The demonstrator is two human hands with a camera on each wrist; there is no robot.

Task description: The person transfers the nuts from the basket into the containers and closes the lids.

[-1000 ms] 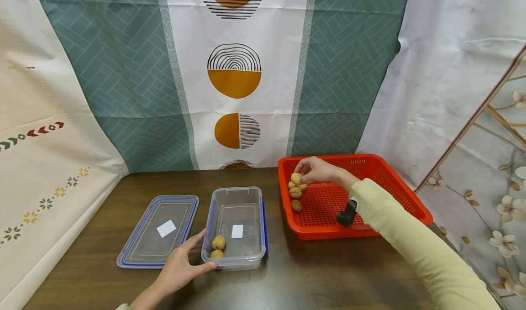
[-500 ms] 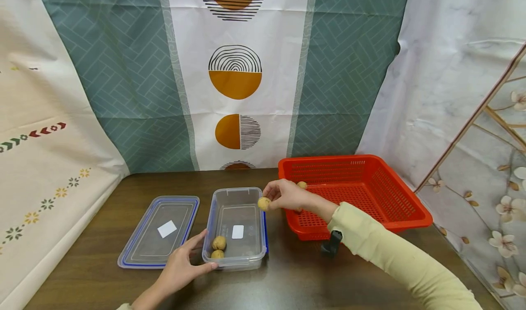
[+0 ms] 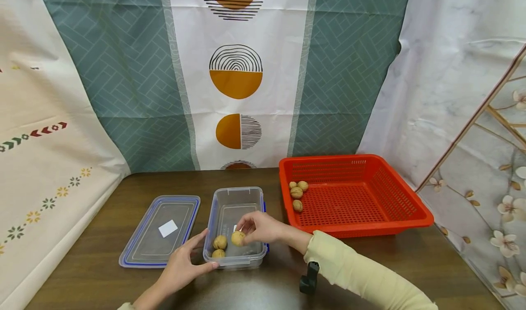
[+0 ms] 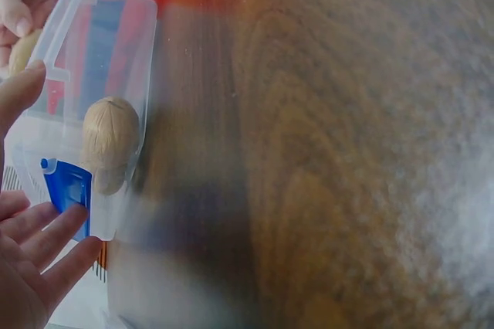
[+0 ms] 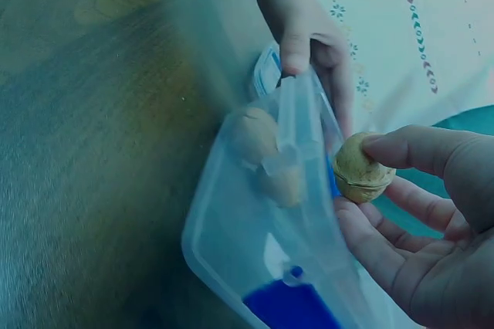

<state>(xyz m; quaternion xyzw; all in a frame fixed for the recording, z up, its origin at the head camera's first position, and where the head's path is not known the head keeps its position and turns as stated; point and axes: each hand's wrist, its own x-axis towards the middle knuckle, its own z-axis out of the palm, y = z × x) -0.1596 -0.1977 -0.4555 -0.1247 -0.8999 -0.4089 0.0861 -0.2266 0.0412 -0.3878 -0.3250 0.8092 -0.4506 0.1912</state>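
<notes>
The right hand [image 3: 263, 228] keeps a narrow grip, thumb and fingertips pinching a round tan walnut [image 3: 237, 239] at the mouth of a clear rectangular plastic box [image 3: 232, 214]; the walnut's height against the rim is hard to tell. Two tan-shelled walnuts [image 3: 220, 242] lie at the box's near-left corner, with bare box floor beyond them. The left hand [image 3: 182, 262] has a wide-spread grip, thumb on the near rim and fingers against the left wall, just beside a flat, clear blue-edged lid [image 3: 164, 212]. A strip of dark wooden bench [image 3: 271, 193] separates the box from a red perforated plastic basket [image 3: 341, 205], where four brown walnuts [image 3: 297, 192] gather near the left wall, leaving wide floor rightward.
</notes>
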